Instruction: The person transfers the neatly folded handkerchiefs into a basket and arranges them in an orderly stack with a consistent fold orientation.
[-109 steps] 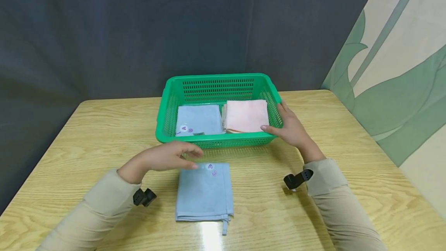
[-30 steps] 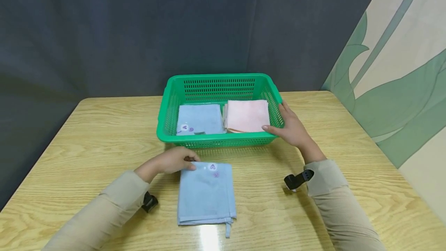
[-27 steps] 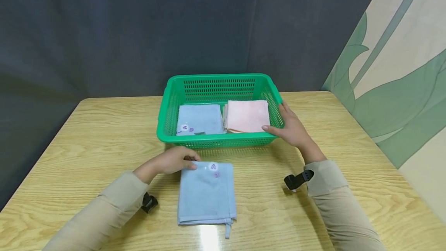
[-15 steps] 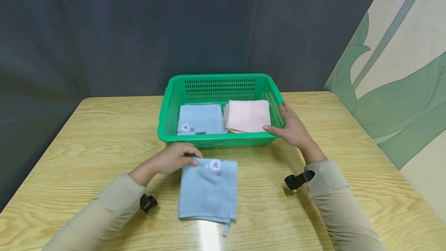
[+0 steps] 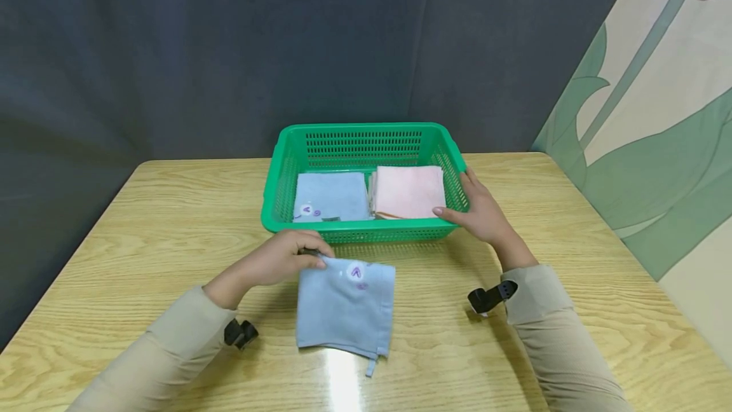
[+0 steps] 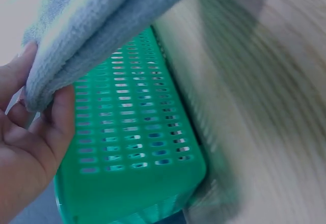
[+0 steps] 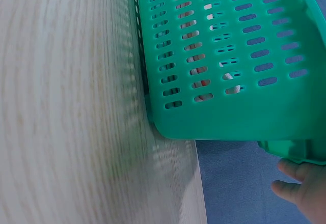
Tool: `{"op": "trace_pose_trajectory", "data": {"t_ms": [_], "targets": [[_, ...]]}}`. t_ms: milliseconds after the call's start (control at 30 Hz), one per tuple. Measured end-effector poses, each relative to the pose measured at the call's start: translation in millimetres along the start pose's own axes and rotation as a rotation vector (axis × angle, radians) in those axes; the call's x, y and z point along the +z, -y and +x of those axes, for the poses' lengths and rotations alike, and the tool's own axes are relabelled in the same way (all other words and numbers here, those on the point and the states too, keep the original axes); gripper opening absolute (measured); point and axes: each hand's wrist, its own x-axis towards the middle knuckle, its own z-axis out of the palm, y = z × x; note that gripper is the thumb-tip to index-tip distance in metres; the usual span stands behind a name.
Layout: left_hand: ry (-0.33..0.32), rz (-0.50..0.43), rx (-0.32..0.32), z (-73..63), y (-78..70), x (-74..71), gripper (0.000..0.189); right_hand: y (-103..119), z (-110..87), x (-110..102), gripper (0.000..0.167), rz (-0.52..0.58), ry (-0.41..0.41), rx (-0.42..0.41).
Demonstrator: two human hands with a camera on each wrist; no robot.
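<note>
Between thumb and fingers, my left hand (image 5: 280,258) pinches the upper left corner of a folded light-blue hand towel (image 5: 345,307). The towel hangs tilted in front of the basket, with purple marks near its top and a small loop at its bottom. In the left wrist view its thick fuzzy folds (image 6: 97,30) cross in front of the basket wall. My right hand (image 5: 480,212) holds the front right corner of the green basket (image 5: 366,226), thumb over the rim and fingers along the outer side. Only some right fingertips (image 7: 290,191) show in the right wrist view.
Inside the basket, a folded blue towel (image 5: 333,196) lies on the left and a stack of folded pink towels (image 5: 410,191) on the right. The wooden table (image 5: 171,227) ends behind the basket at a dark curtain (image 5: 274,43). A painted wall (image 5: 669,132) stands at right.
My left hand has taken hold of the hand towel that lay flat and raised its upper edge, so its lower edge has drawn up toward the basket. The right hand stays at the basket.
</note>
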Motion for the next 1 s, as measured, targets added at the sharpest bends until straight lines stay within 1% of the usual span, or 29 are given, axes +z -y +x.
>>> {"op": "trace_pose_trajectory", "data": {"t_ms": [200,467,600,767,1000], "targets": [[-0.003,-0.043,0.009,-1.0,-8.8,-6.0,0.015,-1,0.3,0,0.094,0.010,-0.003,-0.003],[0.000,-0.031,0.090,2.2,-15.2,-14.3,0.014,-1,1.3,1,0.095,0.016,-0.020,-0.018],[-0.007,-0.010,0.117,5.4,-20.9,-20.1,0.014,0,1.9,1,0.094,0.009,-0.016,-0.013],[-0.011,-0.019,0.118,8.2,-29.4,-28.0,0.015,1,1.7,0,0.093,0.009,-0.006,-0.008],[-0.063,-0.046,0.116,12.5,-36.0,-37.9,0.015,0,0.7,0,0.093,0.011,0.005,0.000]]}}
